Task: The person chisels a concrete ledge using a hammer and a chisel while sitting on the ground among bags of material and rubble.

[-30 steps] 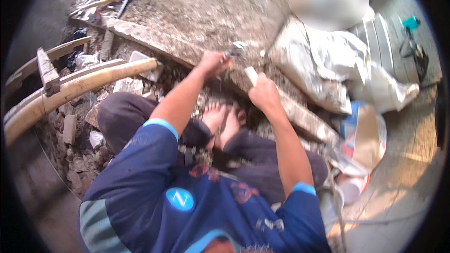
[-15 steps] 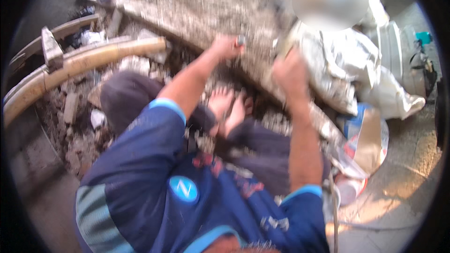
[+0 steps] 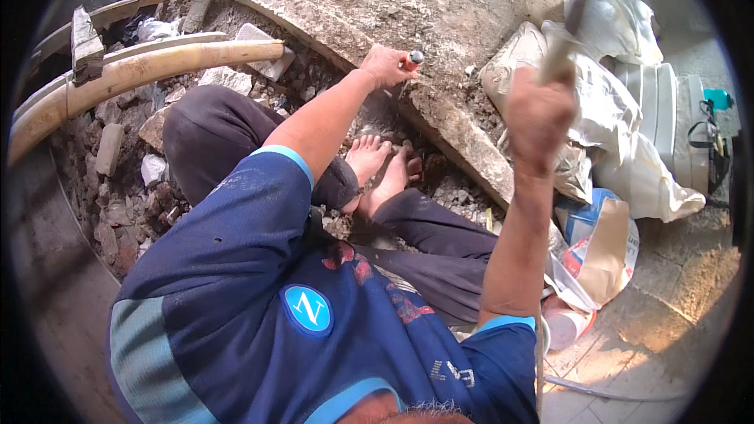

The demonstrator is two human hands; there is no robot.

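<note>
Left hand: closed around a short tool, red at the grip, round metal end standing clear of the fist. Held above the middle stretch of a long concrete curb; lower part of tool hidden, so cannot tell whether it touches.

Right hand: fist wrapped around the pale handle of a hammer, raised right of the curb, well apart from the red tool. Hammer blurred, its dark head uppermost.

Beyond the curb's far edge: bare, dusty ground. Along its near edge: rubble, with two bare feet side by side below the left hand.

Farther left: bamboo pole across the rubble, wooden block against it near its left part.

Off the curb's right side: pale sacks, then a torn paper bag nearer the body.
</note>
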